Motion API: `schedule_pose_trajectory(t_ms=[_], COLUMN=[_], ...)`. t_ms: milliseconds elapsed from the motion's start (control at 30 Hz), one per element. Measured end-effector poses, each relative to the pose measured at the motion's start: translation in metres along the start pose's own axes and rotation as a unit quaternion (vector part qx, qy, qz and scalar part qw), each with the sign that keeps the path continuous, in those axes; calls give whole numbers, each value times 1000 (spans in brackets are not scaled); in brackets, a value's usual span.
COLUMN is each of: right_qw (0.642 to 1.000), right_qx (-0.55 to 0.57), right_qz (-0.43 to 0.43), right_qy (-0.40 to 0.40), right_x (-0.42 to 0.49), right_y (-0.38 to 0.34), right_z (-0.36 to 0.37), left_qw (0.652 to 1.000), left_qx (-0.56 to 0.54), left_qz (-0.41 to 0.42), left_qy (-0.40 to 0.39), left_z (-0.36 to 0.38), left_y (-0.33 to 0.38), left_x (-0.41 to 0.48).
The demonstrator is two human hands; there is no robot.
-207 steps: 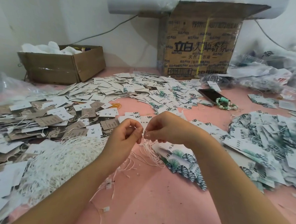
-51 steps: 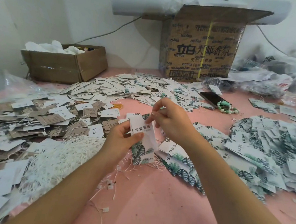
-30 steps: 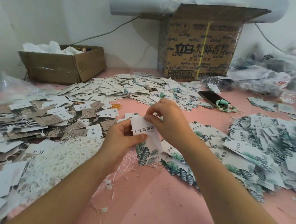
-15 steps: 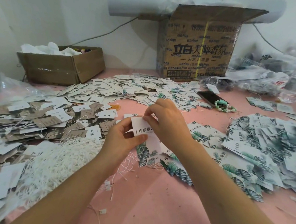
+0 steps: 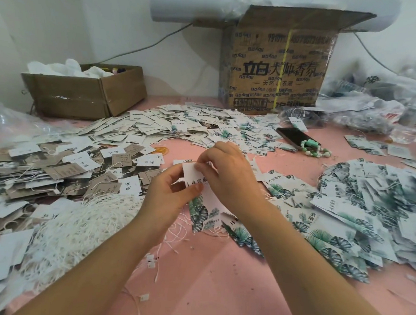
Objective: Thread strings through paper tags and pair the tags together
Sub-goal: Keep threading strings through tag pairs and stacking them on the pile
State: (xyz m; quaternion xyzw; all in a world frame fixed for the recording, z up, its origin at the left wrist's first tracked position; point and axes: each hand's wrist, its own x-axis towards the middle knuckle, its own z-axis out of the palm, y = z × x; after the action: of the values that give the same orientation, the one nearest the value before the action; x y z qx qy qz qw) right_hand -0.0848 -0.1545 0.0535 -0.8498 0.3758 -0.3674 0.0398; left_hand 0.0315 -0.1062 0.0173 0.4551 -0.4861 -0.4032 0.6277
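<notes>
Paper tag, leaf-printed, held above the pink table: left hand pinches its side, right hand pinches its top edge, seemingly threading the hole; string there not discernible. Next move likely calls for drawing string through, then pairing.

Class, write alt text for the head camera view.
Two hands hold a white leaf-printed paper tag above a pink table: the left hand grips its side, the right hand pinches its top edge. Loose white strings and heaps of tags surround them.
</notes>
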Motion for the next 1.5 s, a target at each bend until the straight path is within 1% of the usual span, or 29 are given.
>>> schedule_pose_trajectory(t_ms=[133,267,333,533,767,967,1133,1300,1400,1500], right_qw=[1000,999,999,999,999,998,998,999,999,997], right_qx=[11,35,38,25,34,36,39,36,37,55], right_qz=[8,24,22,1,-17,-25,-39,-31,-1,45], right_qy=[9,22,29,23,28,35,21,-3,-24,-36], right_x=[0,2,3,0,-2,-3,-3,-4,-2,0], right_y=[1,3,3,0,-4,-4,-3,1,6,11], right_z=[1,-1,-1,1,4,7,8,8,4,-2], left_qw=[1000,994,991,991,984,981,980,975,960,943], left_qx=[-12,-98,-118,-129,-161,-170,-172,-188,-229,-277], left_qz=[-16,-54,-58,-48,-70,-85,-103,-101,-111,-125], left_qy=[3,11,14,-6,0,-25,14,63,114,134], left_z=[1,-1,-2,-4,-7,-7,-6,-6,-9,-13], left_y=[1,4,5,4,1,-1,3,6,7,10], left_x=[0,5,5,3,6,8,8,10,13,16])
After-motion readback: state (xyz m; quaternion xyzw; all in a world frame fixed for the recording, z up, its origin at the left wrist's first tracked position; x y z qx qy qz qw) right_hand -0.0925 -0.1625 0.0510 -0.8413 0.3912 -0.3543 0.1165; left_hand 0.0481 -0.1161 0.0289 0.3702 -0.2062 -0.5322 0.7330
